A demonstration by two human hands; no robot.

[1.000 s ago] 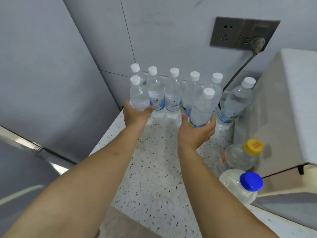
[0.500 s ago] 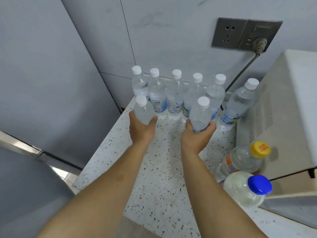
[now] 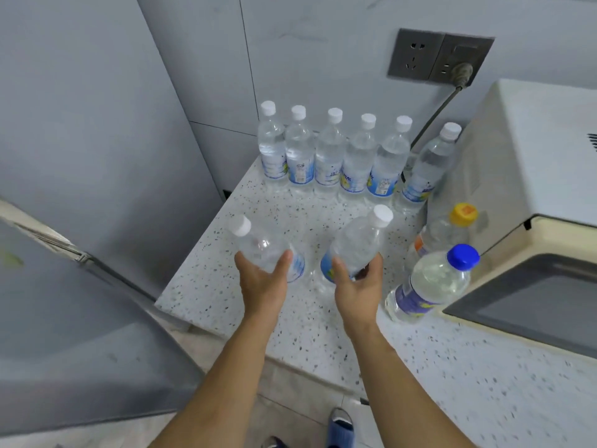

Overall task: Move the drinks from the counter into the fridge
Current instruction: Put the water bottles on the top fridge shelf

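Two water bottles of clear, ribbed plastic with white screw caps are in the person's hands, above the speckled counter (image 3: pixel 226 286). The left bottle (image 3: pixel 265 247) is tilted, its cap pointing to 11 o'clock, and the left hand (image 3: pixel 263 286) grips its lower body, with the thumb and fingers curled around the blue-and-white label. The right bottle (image 3: pixel 355 247) leans with its cap towards 1 o'clock; the right hand (image 3: pixel 358 291) holds it in the same way, fingers wrapped around the labelled part. The two bottles are near each other but do not touch.

At 12 o'clock from the hands, a row of six similar bottles (image 3: pixel 331 153) stands upright on the counter along the grey wall, very close side by side; the sixth stands a little apart to the right. At 3 o'clock, just beside the right hand, there are two rounder bottles: one with a blue cap (image 3: pixel 433 279) and, behind it, one with a yellow cap (image 3: pixel 449 227). Both stand next to a cream microwave (image 3: pixel 529 156) with a dark door. The counter is smooth stone with small dark specks. The grey fridge (image 3: pixel 64 124), with flat matte surfaces, fills the side at 9 o'clock. A dark plug (image 3: pixel 462 72) sits in the wall socket at 1 o'clock.
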